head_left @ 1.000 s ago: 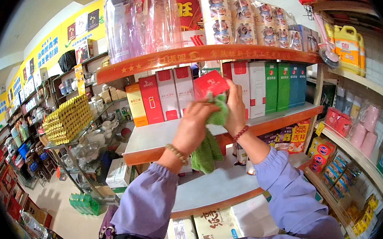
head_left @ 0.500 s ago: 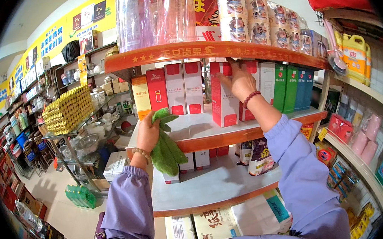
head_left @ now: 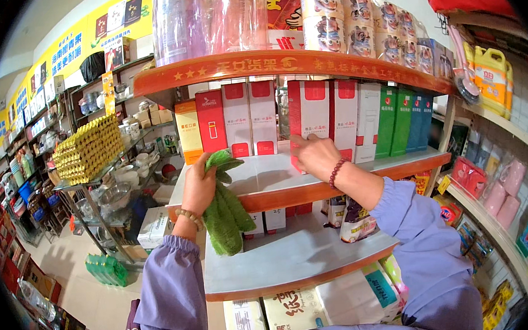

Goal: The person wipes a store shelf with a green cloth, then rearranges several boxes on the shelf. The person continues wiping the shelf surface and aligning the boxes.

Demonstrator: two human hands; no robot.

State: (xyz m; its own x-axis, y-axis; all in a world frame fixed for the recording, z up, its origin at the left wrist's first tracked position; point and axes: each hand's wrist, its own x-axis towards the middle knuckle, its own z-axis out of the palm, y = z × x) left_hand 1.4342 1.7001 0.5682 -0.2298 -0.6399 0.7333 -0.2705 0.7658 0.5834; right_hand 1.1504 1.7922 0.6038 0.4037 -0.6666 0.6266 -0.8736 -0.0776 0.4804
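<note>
My left hand (head_left: 198, 185) is closed around a green cloth (head_left: 227, 211), which hangs down past the front edge of the middle shelf (head_left: 267, 199). My right hand (head_left: 319, 155) is at the lower front of a red-and-white box (head_left: 315, 108), its fingers bent against the box near the left edge. The fingertips are partly hidden. That box stands upright on the middle shelf. To its right is another red-and-white box (head_left: 343, 118); a gap separates it from the white-and-red boxes (head_left: 263, 116) on the left.
Wrapped paper rolls (head_left: 324, 20) and bundled clear plastic cups (head_left: 237, 21) fill the top shelf. Green boxes (head_left: 388, 121) stand farther right. Below are a lower shelf (head_left: 308, 257) and paper packs (head_left: 294, 314). Egg trays (head_left: 89, 151) are stacked at left; yellow jugs (head_left: 491, 79) stand at right.
My right hand has come down from the top of the red-and-white box to its lower front. The box, earlier angled, now faces forward. My left hand keeps the cloth.
</note>
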